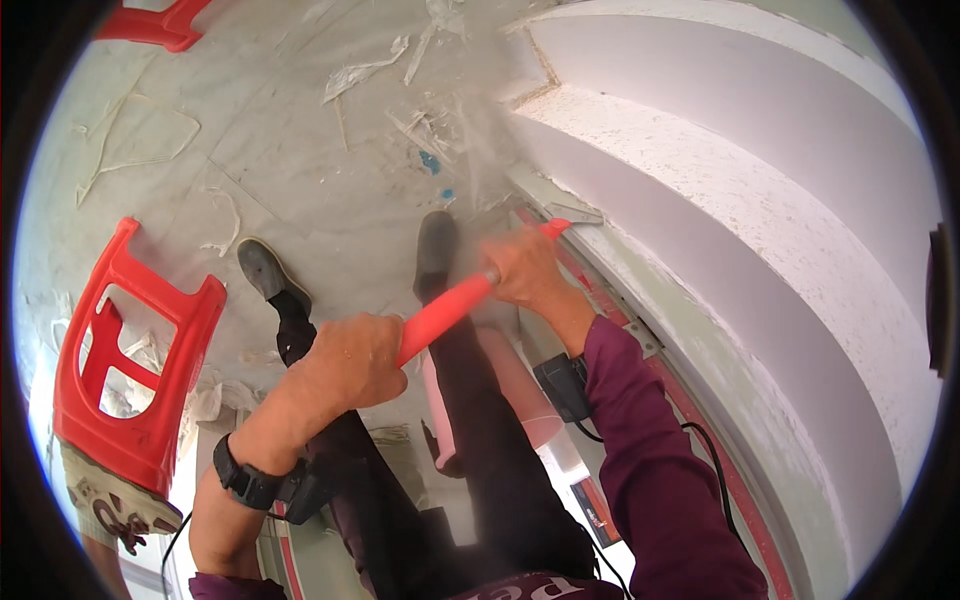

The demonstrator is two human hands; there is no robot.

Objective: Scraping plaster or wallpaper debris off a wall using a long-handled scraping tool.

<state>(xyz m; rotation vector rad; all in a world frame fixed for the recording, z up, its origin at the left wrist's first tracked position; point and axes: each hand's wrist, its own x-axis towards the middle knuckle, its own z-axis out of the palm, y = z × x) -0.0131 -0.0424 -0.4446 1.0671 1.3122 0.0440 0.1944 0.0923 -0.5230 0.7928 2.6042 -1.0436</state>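
Observation:
A scraper with a long red handle (446, 319) runs diagonally in front of my body. My left hand (349, 364) is closed around the handle's lower end. Nearer the blade, my right hand (525, 270) grips the tool and is slightly blurred. The scraper's flat metal blade (581, 214) lies at the edge of a whitish ledge (600, 240) below a curved pale moulding (675, 217). Whether the blade touches the surface, I cannot tell.
A red plastic stool (191, 352) stands at the left, with a shoe (124, 502) by it; part of another red stool (161, 26) is at the upper left. Peeled film scraps (367, 71) litter the floor. A pink bucket (517, 382) sits by my right leg. Black cables hang from both forearms.

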